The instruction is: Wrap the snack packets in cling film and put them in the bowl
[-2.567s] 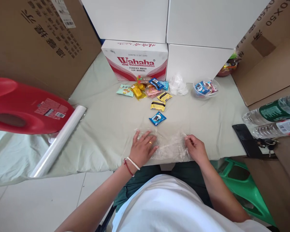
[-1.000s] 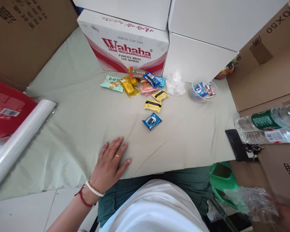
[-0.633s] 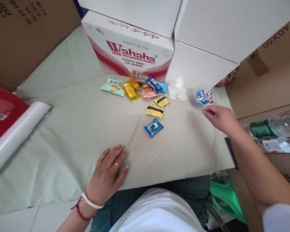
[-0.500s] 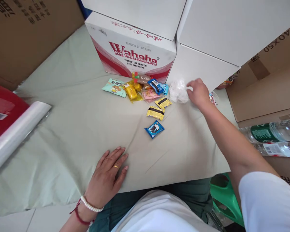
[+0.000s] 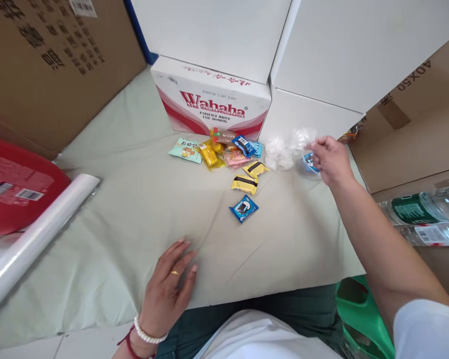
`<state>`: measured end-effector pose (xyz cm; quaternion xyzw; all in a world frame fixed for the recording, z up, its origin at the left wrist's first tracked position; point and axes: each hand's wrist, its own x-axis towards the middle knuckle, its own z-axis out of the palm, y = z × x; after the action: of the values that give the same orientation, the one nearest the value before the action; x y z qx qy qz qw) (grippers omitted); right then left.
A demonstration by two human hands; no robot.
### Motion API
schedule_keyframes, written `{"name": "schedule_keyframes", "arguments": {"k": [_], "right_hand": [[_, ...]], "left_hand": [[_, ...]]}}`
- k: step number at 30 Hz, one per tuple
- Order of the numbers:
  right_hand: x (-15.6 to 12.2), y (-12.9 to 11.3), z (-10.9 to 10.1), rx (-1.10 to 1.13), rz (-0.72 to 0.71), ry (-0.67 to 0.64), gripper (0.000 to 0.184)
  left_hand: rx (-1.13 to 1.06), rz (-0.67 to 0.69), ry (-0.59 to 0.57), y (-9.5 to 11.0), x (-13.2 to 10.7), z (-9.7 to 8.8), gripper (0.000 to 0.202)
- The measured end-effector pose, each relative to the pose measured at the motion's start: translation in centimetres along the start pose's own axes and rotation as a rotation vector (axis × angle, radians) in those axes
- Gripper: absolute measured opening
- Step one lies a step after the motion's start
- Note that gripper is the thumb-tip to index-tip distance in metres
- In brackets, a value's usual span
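My right hand [image 5: 331, 159] pinches a crumpled clear plastic bag [image 5: 304, 138] at the right of the table. Just below those fingers stands a small clear tub with a blue label [image 5: 310, 163], partly hidden by the hand. Left of it lies more crumpled clear plastic [image 5: 279, 152]. Beside that is a heap of wrapped snacks, among them a mint-green packet [image 5: 186, 149], a yellow packet [image 5: 210, 154] and a blue one [image 5: 244, 145]. Two yellow-and-black packets and a blue packet [image 5: 244, 208] lie nearer. My left hand [image 5: 172, 279] rests flat on the table's front part, holding nothing.
A Wahaha water carton [image 5: 213, 107] and white boxes [image 5: 314, 50] stand behind the snacks. On the left are a red container [image 5: 22, 184] and a plastic film roll [image 5: 41, 239]. Plastic bottles [image 5: 430, 207] lie at the right, above a green stool [image 5: 364, 309].
My right hand has moved right, from beside the crumpled plastic, and now lifts a piece of it. The blue-labelled tub has come into sight. My left hand stays on the table.
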<state>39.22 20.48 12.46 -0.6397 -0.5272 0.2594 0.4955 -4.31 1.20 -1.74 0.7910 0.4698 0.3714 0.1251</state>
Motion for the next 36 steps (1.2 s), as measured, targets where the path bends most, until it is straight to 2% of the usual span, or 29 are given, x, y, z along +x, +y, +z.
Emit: {"name": "schedule_keyframes", "arguments": {"k": [2, 4, 7, 9, 14, 16, 19, 21, 28, 29, 30, 32, 33, 34, 36], "right_hand": [[-4.1, 0.0, -1.2, 0.295, 0.203, -0.088, 0.023], [-8.4, 0.6, -1.6, 0.550, 0.391, -0.167, 0.029], [-14.6, 1.9, -0.8, 0.781, 0.583, -0.226, 0.030], [-18.0, 2.8, 0.6, 0.902, 0.682, -0.241, 0.029], [-23.8, 3.5, 4.2, 1.043, 0.844, -0.261, 0.032], [-24.9, 3.3, 4.8, 1.031, 0.886, -0.262, 0.036], [-25.5, 2.8, 4.6, 1.003, 0.922, -0.270, 0.040], [-25.4, 2.6, 3.8, 0.979, 0.918, -0.259, 0.040], [-24.4, 2.9, 1.2, 1.011, 0.882, -0.177, 0.037], [-24.4, 3.0, 1.1, 1.029, 0.882, -0.172, 0.036], [-24.6, 3.0, 1.1, 1.045, 0.885, -0.174, 0.036], [-25.1, 2.9, 1.4, 1.064, 0.899, -0.211, 0.035], [-25.4, 2.8, 1.5, 1.069, 0.911, -0.243, 0.034], [-25.8, 2.7, 1.6, 1.074, 0.924, -0.277, 0.033], [-26.4, 2.5, 1.6, 1.096, 0.941, -0.324, 0.031]], "left_hand": [[-0.035, -0.083, 0.092, 0.6, -0.2, 0.0, 0.029], [-0.144, -0.236, 0.161, 1.7, -0.1, 0.5, 0.026], [-0.447, -0.450, 0.130, 4.3, 1.1, 1.9, 0.026], [-0.569, -0.441, 0.048, 6.4, 2.5, 3.2, 0.031], [-0.614, -0.195, -0.114, 10.7, 6.2, 6.7, 0.062], [-0.616, -0.193, -0.130, 11.3, 7.0, 8.0, 0.056], [-0.617, -0.247, -0.132, 11.0, 7.3, 9.1, 0.018], [-0.619, -0.275, -0.143, 10.4, 7.2, 9.1, 0.013], [-0.780, -0.382, -0.208, 9.3, 6.3, 7.6, 0.018], [-0.791, -0.385, -0.197, 9.3, 6.2, 7.5, 0.021], [-0.792, -0.374, -0.185, 9.4, 6.2, 7.4, 0.035], [-0.759, -0.300, -0.169, 9.6, 6.5, 7.3, 0.073], [-0.722, -0.240, -0.172, 9.7, 6.8, 7.3, 0.086], [-0.675, -0.178, -0.185, 9.7, 7.0, 7.3, 0.090], [-0.582, -0.072, -0.242, 9.6, 7.6, 7.4, 0.072]]}}
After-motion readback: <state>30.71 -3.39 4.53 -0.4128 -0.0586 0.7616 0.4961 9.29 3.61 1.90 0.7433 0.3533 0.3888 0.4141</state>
